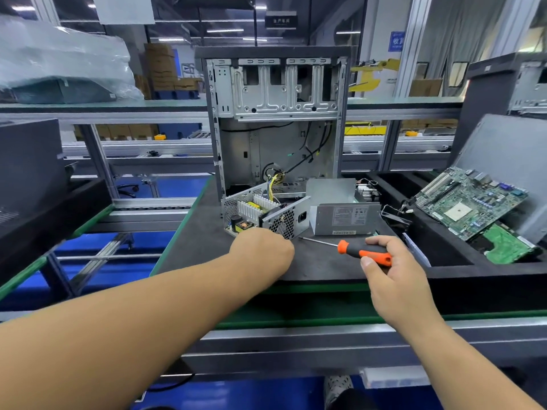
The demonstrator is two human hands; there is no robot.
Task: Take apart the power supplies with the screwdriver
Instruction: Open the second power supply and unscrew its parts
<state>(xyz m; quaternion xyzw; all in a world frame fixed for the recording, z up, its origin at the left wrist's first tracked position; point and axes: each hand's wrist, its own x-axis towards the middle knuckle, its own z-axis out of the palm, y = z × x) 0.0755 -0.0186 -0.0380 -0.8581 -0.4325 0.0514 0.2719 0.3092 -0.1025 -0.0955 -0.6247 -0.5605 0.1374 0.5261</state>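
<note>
Two power supplies: one opened (260, 213), one closed (344, 216); one screwdriver (359, 251); one computer case (276, 119); two circuit boards (470, 201) (507, 244); two hands (263, 251) (393, 270)

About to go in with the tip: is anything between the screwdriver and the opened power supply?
Nothing visible. The screwdriver, gripped by the right hand, points across bare mat at the opened power supply. The left hand is at its near edge, beside the tip's path.

Left hand (262, 250) fingers hidden behind its own back, grip unclear.
</note>
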